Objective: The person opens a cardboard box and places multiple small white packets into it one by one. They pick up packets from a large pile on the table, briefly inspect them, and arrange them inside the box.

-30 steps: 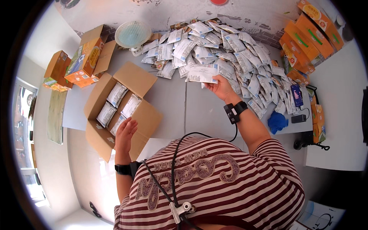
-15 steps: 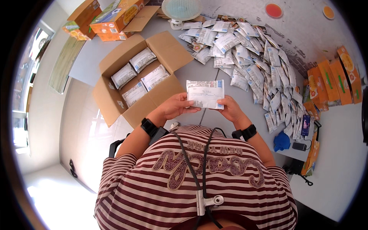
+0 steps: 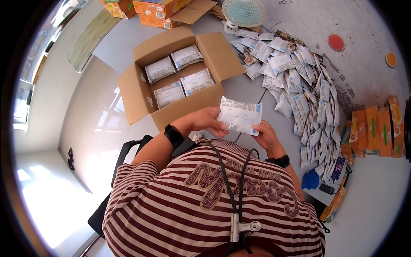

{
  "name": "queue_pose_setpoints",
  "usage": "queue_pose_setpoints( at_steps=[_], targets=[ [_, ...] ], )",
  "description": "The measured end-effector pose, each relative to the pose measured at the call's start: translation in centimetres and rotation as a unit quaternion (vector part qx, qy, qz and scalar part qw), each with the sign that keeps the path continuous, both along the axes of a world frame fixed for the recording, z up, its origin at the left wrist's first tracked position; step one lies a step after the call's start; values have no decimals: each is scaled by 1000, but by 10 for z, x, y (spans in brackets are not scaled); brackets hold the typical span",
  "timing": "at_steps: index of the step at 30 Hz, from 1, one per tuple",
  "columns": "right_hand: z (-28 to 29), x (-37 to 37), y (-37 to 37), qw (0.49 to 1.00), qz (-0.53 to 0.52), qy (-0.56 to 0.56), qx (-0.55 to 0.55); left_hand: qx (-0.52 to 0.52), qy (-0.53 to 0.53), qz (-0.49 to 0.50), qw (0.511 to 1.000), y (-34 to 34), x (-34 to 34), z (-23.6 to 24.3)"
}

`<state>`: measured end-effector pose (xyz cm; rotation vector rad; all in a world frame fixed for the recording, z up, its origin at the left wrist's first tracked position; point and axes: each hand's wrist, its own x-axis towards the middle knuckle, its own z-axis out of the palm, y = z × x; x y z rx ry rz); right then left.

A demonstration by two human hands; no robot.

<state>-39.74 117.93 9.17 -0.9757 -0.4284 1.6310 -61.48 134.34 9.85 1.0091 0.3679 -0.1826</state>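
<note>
Between my two hands is a white sachet (image 3: 240, 115) with grey and blue print, held up in front of my chest. My left hand (image 3: 209, 121) grips its left edge, and my right hand (image 3: 266, 132) pinches its lower right corner. Beyond my left hand stands an open cardboard box (image 3: 141, 96). Inside it, stacks of like sachets (image 3: 169, 94) lie in two rows, with brown cardboard showing between them. To the right, a large heap of loose white sachets (image 3: 299, 85) spreads over the grey table (image 3: 252, 95).
A fan (image 3: 244, 13) with a pale blue grille stands at the back. Orange cartons (image 3: 160, 8) lie at the far left, more orange cartons (image 3: 373, 128) at the right. Near the right edge are a phone (image 3: 338, 168), a blue cloth-like item (image 3: 310, 180) and a black block (image 3: 326, 189).
The whole view has turned, so the box, heap and fan appear further right. The sachet is still in both hands, now tilted down toward the right.
</note>
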Motion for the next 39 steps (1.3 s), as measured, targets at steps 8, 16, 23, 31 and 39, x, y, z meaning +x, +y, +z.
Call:
queue_pose_setpoints(
  at_steps=[8, 16, 23, 31, 39],
  targets=[
    [1, -5, 13, 1000, 12, -7, 9, 35, -114, -30, 992, 24, -20, -11],
    [10, -10, 24, 995, 75, -60, 2, 150, -70, 34, 986, 69, -11, 14],
    [27, -27, 42, 987, 117, -106, 10, 146, -88, -228, 959, 86, 24, 4],
    [24, -11, 34, 999, -19, 21, 19, 85, -26, -85, 992, 107, -13, 2],
    [-7, 25, -11, 970, -222, 97, -27, 213, 69, 19, 974, 183, -97, -13]
  ],
)
